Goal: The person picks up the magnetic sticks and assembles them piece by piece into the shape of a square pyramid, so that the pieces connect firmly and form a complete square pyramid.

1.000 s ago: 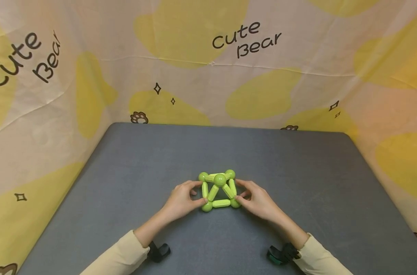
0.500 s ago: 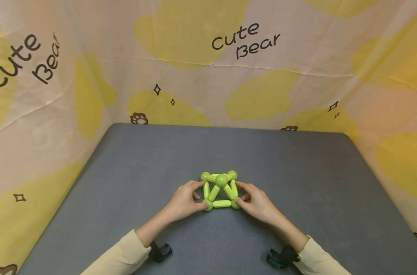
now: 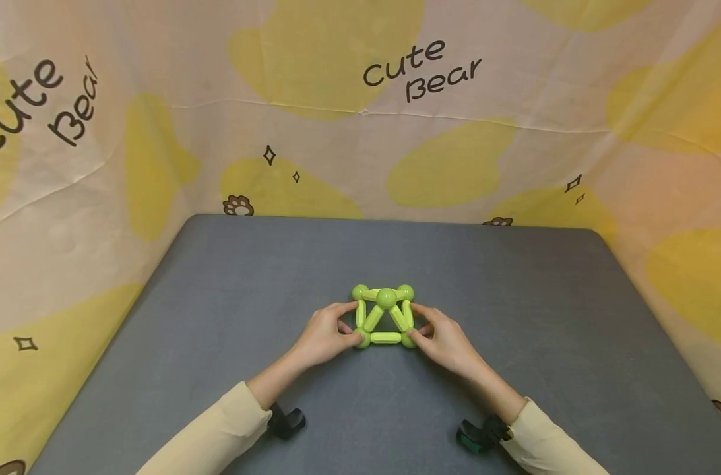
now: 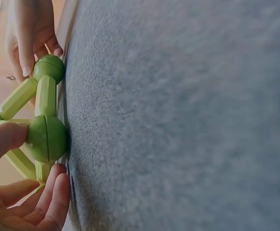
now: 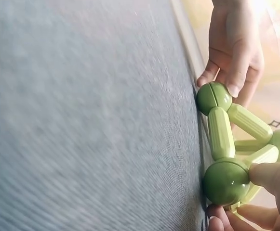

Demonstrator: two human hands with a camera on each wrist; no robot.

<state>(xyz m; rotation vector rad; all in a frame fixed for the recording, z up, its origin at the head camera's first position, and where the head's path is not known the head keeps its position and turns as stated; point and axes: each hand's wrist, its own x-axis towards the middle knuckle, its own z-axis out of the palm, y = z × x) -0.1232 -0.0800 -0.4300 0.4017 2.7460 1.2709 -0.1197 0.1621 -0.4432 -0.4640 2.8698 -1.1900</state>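
A pyramid-like frame of green balls [image 3: 386, 298] and lighter green ribbed rods [image 3: 386, 338] sits on the grey table, one ball raised at its peak. My left hand [image 3: 326, 335] grips its left side, thumb on the near left ball [image 4: 46, 138] and other fingers along the side rod. On the opposite side, my right hand [image 3: 449, 338] holds the frame the same way, thumb against the near right ball [image 5: 226, 182]. Both wrist views show the lower balls at the table surface; whether they touch it is hard to tell. Some fingertips are hidden behind the rods.
The grey tabletop [image 3: 265, 264] has rounded far corners. Patterned fabric walls [image 3: 324, 132] with yellow patches and lettering rise behind it and at both sides. Black wrist mounts [image 3: 287, 422] sit below both cuffs.
The green frame has shifted away from the body and slightly right, with both hands moving along. Both hands keep their grip on its sides.
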